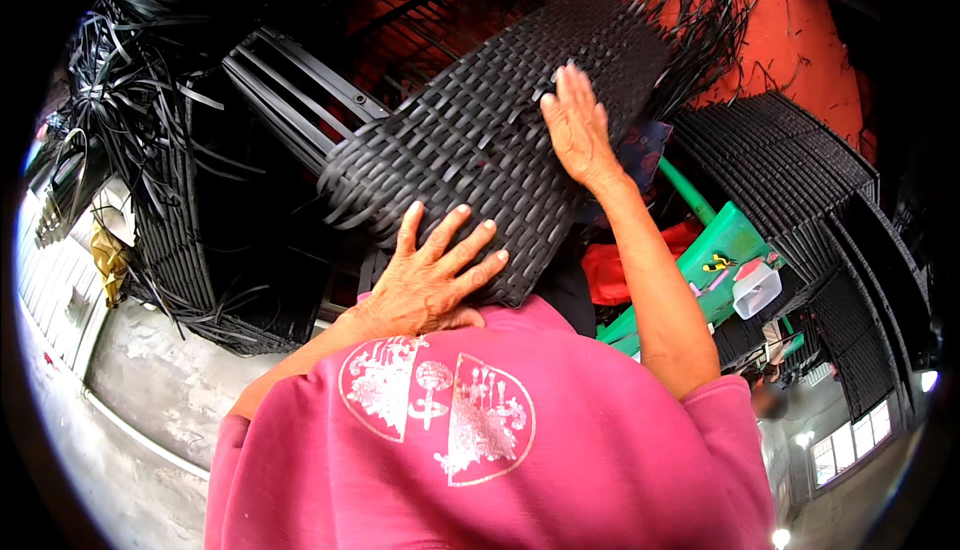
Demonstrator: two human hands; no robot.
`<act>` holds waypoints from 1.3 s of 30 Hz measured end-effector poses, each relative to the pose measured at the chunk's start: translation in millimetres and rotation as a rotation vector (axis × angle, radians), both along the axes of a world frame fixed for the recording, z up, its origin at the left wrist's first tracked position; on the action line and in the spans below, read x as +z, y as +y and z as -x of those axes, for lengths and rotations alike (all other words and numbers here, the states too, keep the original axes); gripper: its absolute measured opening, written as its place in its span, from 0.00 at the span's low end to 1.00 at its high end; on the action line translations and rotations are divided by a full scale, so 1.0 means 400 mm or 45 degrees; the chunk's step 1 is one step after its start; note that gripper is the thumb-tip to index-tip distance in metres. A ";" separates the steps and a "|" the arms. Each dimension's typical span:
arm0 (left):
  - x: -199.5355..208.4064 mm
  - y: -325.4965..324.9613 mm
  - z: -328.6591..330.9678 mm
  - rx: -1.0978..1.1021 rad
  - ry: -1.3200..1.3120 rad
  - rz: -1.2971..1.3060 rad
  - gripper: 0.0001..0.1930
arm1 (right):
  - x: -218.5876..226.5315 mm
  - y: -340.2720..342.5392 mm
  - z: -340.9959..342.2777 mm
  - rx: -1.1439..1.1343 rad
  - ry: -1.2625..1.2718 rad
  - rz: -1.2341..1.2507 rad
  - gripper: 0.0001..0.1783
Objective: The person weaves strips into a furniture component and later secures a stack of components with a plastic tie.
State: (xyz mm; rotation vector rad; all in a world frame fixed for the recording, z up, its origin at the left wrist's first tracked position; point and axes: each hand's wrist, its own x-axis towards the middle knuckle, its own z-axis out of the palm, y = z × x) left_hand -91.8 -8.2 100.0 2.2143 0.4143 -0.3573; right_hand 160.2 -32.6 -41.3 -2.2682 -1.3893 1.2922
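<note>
My left hand (430, 275) lies on the near end of a black panel woven from flat, glossy strips (450, 130), its fingers spread wide apart and the thumb pointing toward my pink short-sleeved shirt with a pale print (620, 420). My right hand (583, 135) is stretched out farther along the same panel, by its right side, the fingers straight and held narrow, close beside one another; their tips are a little blurred, and I cannot tell how firmly they press. Neither hand closes around anything. The panel sits right in front of me, slanting from my chest up and away to the right, with short loose ends curling off its left edge. Just beyond that edge is a dark frame of parallel bars (300, 85). Long loose black strips (705, 20) fan out past the panel's far end, over an orange-red surface (790, 40). To my right, under my forearm, shows a bright red cloth (606, 275), and beside it a green surface (740, 235) carries a yellow-handled tool (717, 263) and a translucent white container (757, 292).
</note>
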 end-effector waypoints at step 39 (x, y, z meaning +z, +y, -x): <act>-0.085 0.220 -0.201 0.026 0.357 -0.286 0.33 | 0.180 -0.064 -0.083 0.440 -0.113 0.047 0.31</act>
